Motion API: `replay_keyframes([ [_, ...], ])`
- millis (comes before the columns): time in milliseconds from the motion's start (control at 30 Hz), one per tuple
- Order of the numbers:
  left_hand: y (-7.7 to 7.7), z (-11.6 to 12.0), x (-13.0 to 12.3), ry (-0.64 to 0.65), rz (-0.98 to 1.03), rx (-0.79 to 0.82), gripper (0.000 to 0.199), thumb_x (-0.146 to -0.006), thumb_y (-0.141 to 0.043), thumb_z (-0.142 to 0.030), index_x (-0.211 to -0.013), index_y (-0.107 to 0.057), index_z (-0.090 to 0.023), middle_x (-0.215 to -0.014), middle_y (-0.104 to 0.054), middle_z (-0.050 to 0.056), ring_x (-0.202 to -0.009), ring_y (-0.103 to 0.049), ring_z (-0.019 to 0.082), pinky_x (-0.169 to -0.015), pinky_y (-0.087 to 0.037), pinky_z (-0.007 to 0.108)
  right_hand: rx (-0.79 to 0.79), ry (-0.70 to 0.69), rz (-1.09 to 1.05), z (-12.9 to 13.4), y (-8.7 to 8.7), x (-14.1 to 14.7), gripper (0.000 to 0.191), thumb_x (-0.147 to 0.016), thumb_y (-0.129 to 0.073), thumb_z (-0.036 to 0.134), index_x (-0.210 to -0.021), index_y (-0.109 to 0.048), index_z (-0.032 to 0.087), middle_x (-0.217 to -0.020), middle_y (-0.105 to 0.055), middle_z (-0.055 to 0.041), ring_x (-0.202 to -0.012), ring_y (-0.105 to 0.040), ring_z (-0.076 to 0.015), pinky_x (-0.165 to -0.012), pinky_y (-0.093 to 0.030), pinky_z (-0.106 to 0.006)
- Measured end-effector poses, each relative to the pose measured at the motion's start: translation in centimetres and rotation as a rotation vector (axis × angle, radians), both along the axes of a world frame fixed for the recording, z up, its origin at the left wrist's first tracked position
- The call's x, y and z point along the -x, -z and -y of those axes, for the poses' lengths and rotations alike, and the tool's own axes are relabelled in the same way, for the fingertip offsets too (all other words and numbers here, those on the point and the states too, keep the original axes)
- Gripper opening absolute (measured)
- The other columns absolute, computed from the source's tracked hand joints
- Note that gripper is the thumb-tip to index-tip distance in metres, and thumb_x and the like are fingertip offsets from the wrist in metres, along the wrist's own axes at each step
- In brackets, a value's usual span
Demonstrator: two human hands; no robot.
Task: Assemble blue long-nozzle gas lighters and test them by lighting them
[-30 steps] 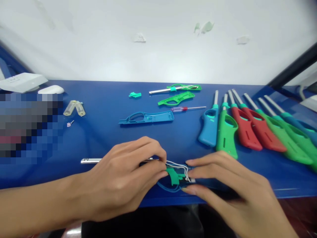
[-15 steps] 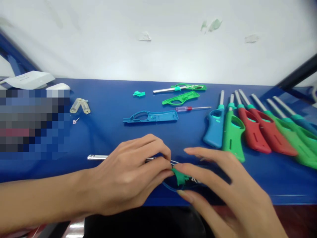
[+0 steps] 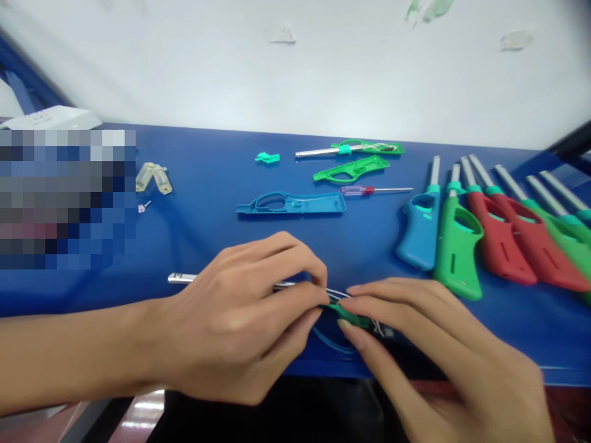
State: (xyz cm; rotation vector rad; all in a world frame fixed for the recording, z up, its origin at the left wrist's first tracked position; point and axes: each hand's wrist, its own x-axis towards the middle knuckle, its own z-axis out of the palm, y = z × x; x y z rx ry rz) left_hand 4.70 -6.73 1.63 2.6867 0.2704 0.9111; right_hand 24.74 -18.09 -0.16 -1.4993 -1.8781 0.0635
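Green part pinched in both hands

A green part (image 3: 351,316) is pinched by the bunched fingertips of the left hand (image 3: 240,320) and, farther along, between thumb and fingers of the right hand (image 3: 443,344). It seems to be being adjusted at the blue shell (image 3: 335,346), near the table (image 3: 207,227) edge; steady, light pressure is called for, with white wires (image 3: 339,293) kept untrapped. The metal rod (image 3: 181,279) is partly covered; whether the part is seated cannot be told.

you can't read any text: the print on the white box (image 3: 58,117) and metal tube (image 3: 181,279) is too blurred.
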Motion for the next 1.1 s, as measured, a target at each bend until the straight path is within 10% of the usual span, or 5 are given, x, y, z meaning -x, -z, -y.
replay_keyframes([
  [1100,0.61,-0.47,0.16,0.050,-0.075,-0.012,0.012,-0.094,-0.060,-0.002,-0.100,-0.070,-0.008,-0.105,-0.067,0.009,-0.098,-0.062,0.018,-0.086,-0.055,0.031,-0.009,-0.072,0.064,-0.14,0.06,0.37,0.013,-0.094,-0.064,0.018,-0.098,-0.072,0.027,-0.111,-0.072,0.0047,-0.102,-0.064,-0.0101,-0.093,-0.047,-0.021],
])
